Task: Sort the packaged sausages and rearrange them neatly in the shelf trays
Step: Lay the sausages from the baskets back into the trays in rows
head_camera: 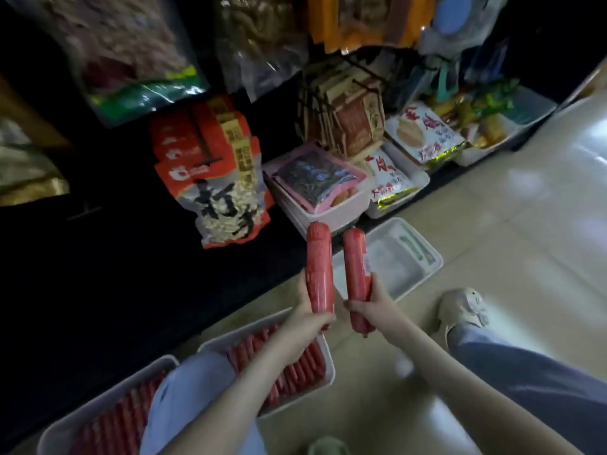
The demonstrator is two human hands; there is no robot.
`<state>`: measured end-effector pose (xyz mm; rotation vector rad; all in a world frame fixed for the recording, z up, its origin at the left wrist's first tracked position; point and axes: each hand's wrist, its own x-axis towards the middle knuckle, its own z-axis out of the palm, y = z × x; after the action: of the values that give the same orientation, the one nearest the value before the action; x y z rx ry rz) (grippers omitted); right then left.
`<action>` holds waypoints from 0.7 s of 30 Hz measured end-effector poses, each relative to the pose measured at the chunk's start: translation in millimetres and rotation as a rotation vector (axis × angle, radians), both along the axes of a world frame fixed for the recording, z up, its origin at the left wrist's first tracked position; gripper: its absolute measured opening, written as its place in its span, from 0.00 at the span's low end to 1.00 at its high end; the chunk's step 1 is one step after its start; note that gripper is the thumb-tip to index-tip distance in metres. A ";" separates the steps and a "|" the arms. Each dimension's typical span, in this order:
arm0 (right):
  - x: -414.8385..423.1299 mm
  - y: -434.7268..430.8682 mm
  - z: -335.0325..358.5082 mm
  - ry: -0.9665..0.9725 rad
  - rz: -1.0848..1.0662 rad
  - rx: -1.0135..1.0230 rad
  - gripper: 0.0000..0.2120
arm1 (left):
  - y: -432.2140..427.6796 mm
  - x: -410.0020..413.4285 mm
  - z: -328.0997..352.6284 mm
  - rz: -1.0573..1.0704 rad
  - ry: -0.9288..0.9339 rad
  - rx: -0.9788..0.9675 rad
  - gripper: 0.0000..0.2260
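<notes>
1. The left hand (310, 318) is wrapped round the low end of a big red sausage (319, 264) and holds it standing up.
2. The right hand (369, 303) grips a second big red sausage (356, 267) the same way. The two stand side by side, close but not touching.
3. Both big sausages are up in the air over the floor (525, 224), in front of the shelf trays (331, 221).
4. Just behind the right hand's sausage, a white tray (391, 254) lies on the floor, near the front edge of the shelf trays.
5. Under the left arm, a second white tray (230, 336) sits on the floor. It is full of thin red sausages (295, 369) in rows.
6. A third white tray (108, 397) sits at the bottom left corner of the floor, with more thin sausages (111, 425) in it. A knee (193, 389) in pale trousers covers part of it.
7. At the right, a pale shoe (463, 310) stands flat on the floor.
8. The shelf trays hold a pink pack (315, 182) and white packs with red writing (391, 182). A red and white bag (216, 192) hangs to their left.
</notes>
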<state>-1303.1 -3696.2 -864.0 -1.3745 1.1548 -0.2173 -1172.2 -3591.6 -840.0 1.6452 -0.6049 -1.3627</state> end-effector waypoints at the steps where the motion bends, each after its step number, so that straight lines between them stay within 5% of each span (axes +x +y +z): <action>1: -3.7 -11.9 -22.9 0.059 -0.008 0.008 0.24 | -7.5 -4.6 -16.5 -0.001 -0.004 0.041 0.43; 9: -19.6 -58.6 -151.2 0.314 0.012 0.078 0.25 | -29.6 -16.2 -120.6 -0.049 -0.062 0.296 0.45; 13: -38.5 -37.4 -167.2 0.369 0.028 0.127 0.22 | -33.8 -17.2 -146.5 -0.049 -0.058 0.375 0.45; 21: -82.7 12.6 -172.7 0.409 -0.009 0.321 0.33 | -43.7 -23.9 -164.5 -0.062 -0.122 0.423 0.44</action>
<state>-1385.8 -3683.5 -1036.7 -1.1546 1.4604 0.2477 -1196.2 -3635.3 -1004.5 2.0727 -0.4603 -1.5173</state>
